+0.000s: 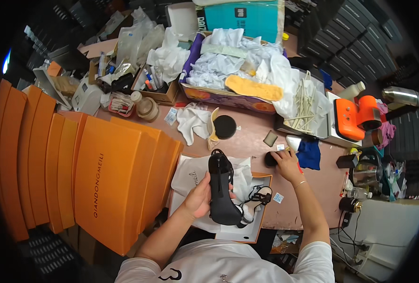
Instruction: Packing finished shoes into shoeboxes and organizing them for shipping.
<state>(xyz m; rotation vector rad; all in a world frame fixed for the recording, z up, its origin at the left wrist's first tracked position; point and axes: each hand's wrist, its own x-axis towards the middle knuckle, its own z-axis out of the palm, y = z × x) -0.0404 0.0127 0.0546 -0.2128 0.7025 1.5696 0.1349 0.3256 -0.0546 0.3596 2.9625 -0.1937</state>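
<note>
Head view: black heeled shoe up in the left hand, right hand out to the side

And the left hand (199,197) has a firm grasp on a black high-heeled shoe (222,200), thumb on one side, fingers round the other, over the open white shoebox with orange edges (252,232)! Its partner, a black strappy sandal (254,200), lies at that box's right side, with printed white tissue paper (181,174) at its left. Out beyond the box's far right corner, the right hand (286,165) has its fingertips at a small rounded black object (269,159); whether they're closed round it, I can't tell. Further right of the box, a dark blue cloth (309,154)! Left of the box, big orange cardboard boxes (117,184); past its far edge, a flat round black disc (225,127) beside a crumpled white cloth (193,122).
</note>
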